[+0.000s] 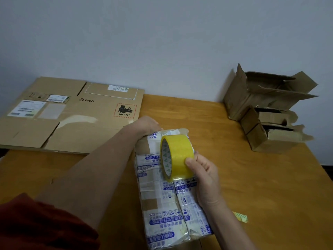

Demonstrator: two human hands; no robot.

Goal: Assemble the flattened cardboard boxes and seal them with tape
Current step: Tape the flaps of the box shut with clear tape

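On the table (252, 177), the box (144, 147) is folded shut and getting taped; it looks old, with white and blue tape (158, 188) on it. The right hand (205, 175) grips the tape roll (177, 156) over it; the left hand (147, 125) lies on its far end, and I cannot tell its grip. Left of the box, a flat box (72, 123) waits.

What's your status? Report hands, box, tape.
Left hand at far end of taped box. Right hand grips yellow tape roll over it. Nothing blocking.

- "PICO" with a round logo, printed on the large flattened brown cardboard box (72, 112).
- "UN 3481" inside the red-hatched battery warning label (124, 110) on that same box.
- Blue printed characters on the white tape of the small box (162, 195), too blurred to read.
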